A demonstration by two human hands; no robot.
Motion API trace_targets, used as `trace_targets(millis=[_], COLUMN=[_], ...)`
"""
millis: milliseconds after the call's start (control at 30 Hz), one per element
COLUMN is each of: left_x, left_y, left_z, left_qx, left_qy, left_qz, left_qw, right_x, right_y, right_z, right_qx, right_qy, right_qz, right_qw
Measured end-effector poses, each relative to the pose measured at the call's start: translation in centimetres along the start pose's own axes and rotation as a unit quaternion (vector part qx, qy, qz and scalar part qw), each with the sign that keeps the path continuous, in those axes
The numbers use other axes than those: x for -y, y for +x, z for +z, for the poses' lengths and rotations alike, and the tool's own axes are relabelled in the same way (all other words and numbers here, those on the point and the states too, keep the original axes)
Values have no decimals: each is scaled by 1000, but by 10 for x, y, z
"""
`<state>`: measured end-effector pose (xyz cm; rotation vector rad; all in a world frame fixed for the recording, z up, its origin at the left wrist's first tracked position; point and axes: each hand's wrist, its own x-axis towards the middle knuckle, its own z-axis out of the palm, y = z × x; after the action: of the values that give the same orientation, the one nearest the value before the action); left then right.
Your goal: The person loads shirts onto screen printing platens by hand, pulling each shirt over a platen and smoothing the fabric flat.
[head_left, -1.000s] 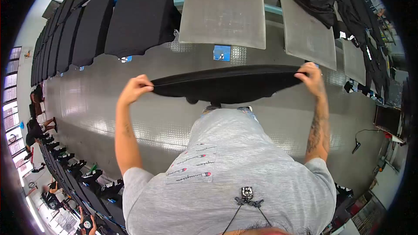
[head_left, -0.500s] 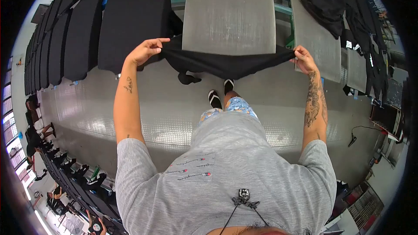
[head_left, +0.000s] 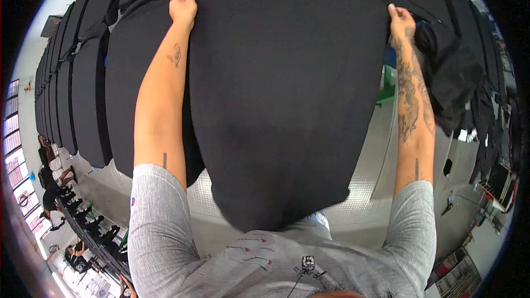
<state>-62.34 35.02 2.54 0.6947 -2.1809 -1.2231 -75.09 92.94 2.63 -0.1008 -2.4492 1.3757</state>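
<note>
A wide black garment (head_left: pixel 287 94) lies stretched out before me, its near end hanging down close to my shirt. My left hand (head_left: pixel 184 8) pinches it at the far left edge, fingers closed. At the far right edge my right hand (head_left: pixel 402 21) grips it the same way, thumb pointing forward. Both arms reach far out, one along each side of the cloth. The grey board seen earlier is hidden beneath the fabric, and exactly how far the cloth covers it I cannot tell.
Black-covered boards (head_left: pixel 83 94) stand in a row to the left. A crumpled black garment (head_left: pixel 452 77) lies at the right, beside a green frame part (head_left: pixel 386 94). Other people (head_left: pixel 77 256) are in the lower left background. A cable tool (head_left: pixel 448 205) lies on the floor at right.
Both hands have moved forward, away from my body, drawing the black garment out over the grey board. The cloth went from a narrow band to a broad, spread sheet.
</note>
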Motion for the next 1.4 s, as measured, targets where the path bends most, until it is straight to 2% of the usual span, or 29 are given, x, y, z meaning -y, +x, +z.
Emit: trace_targets(millis=[33, 67, 100, 167, 233, 267, 300, 333, 367, 400, 433, 467, 500, 533, 600, 633, 667, 700, 767, 833, 867, 967, 1000, 1100, 1167, 1267, 1300, 1333, 1400], left_x=[15, -29, -30, -32, -17, 30, 27, 19, 17, 3, -14, -23, -22, -21, -13, -6, 1, 1, -2, -12, -52, -26, -29, -38, -43, -44, -48, -41, -40], left_y=[32, 26, 37, 40, 33, 51, 39, 24, 17, 11, 1, -5, 5, 23, 47, 41, 38, 37, 25, 2, -21, 4, 9, -8, -32, -97, -131, -167, -255], left_z=[23, 31, 43, 60, 71, 83, 77, 70, 63, 61, 58, 58, 65, 75, 87, 86, 87, 87, 76, 57, 47, 58, 67, 69, 56, -1, -32, -64, -135], left_qx=[-34, -44, -54, -60, -49, -25, 50, 109, 176, 185, 195, 204, 171, 155, 126, 132, 135, 137, 153, 169, 218, 224, 160, 117, 98, 78, 76, 116, 205], left_qy=[12, 79, 131, 149, 249, 180, 65, -36, -64, -55, -44, -34, -130, -105, -53, 20, 91, 162, 124, 84, 44, -87, -24, 219, 224, 192, 167, 164, 144], left_qz=[42, -22, -14, -53, -39, -43, -116, -203, -266, -230, -200, -171, -96, -91, -86, -76, -60, -42, -107, -168, -166, -146, -100, -54, -62, 50, 111, 118, 26], left_qw=[998, 996, 990, 986, 966, 982, 990, 973, 946, 954, 959, 963, 972, 978, 987, 988, 985, 976, 975, 968, 961, 960, 982, 967, 968, 977, 977, 972, 968], right_x=[-5, 14, 7, -15, -21, -13, -3, 8, 17, 31, 15, 11, 11, 9, 23, 15, -18, 7, 37, 53, 29, 12, 15, 23, 37, 42, 50, 40, 26], right_y=[25, 33, 46, 68, 64, 54, 41, 29, 17, 2, 5, 11, 20, 37, 40, 47, 54, 37, 14, -6, -4, 17, 20, 1, -31, -119, -161, -205, -303], right_z=[17, 31, 44, 67, 75, 72, 64, 55, 45, 38, 39, 41, 46, 51, 62, 76, 89, 83, 59, 45, 50, 62, 70, 67, 40, -17, -47, -71, -124], right_qx=[-25, -55, -48, -26, -11, 33, 79, 125, 173, 219, 250, 213, 173, 161, 134, 128, 164, 156, 152, 207, 240, 206, 173, 146, 127, 179, 218, 243, 261], right_qy=[28, -20, 20, -98, -88, -41, -22, -6, -18, -14, 11, 34, 59, 91, 13, -19, 9, -19, -67, 24, 82, 148, 137, 8, -88, -28, -52, 4, 27], right_qz=[10, 13, 34, 66, 39, 105, 138, 172, 174, 124, 117, 71, 21, 35, 43, 49, 60, 93, 116, 186, 148, 122, 132, 91, 20, 30, 49, 84, 240], right_qw=[999, 998, 998, 993, 995, 993, 987, 977, 969, 968, 961, 974, 983, 982, 990, 990, 985, 983, 979, 960, 956, 960, 966, 985, 988, 983, 973, 966, 935])
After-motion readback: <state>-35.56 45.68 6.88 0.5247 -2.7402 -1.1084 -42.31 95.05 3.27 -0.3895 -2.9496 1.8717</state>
